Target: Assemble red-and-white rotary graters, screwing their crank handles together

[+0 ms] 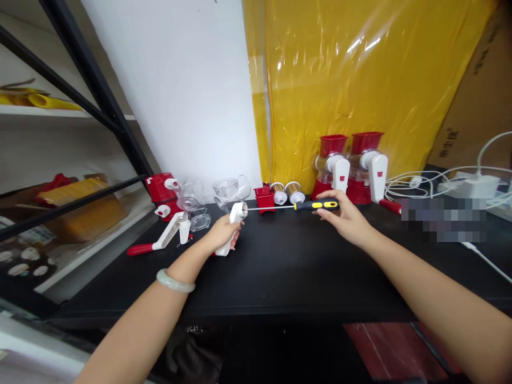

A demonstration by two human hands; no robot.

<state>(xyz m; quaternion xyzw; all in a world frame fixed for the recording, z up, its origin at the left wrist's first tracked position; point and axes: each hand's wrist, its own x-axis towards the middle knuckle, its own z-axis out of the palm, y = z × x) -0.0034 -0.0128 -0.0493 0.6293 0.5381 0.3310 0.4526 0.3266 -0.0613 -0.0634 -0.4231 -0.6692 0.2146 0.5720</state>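
Note:
My left hand (226, 234) is closed around a white crank handle (239, 212), its round hollow end turned to the right. In my right hand (340, 213) is a screwdriver (316, 205) with a black and yellow grip, pinched between thumb and fingers. Its long shaft runs level to the left, and the tip meets the round end of the crank handle; how deep it sits is hidden. Behind the shaft stand a red hopper piece (264, 199) and two drum graters, one (295, 192) nearer the right hand.
Two assembled red and white rotary graters (334, 168) stand at the back right. Clear plastic parts (228, 192), a red base (163, 192) and another crank handle (170, 234) lie left on the black table (272, 277). White cables and a charger (478, 186) sit far right.

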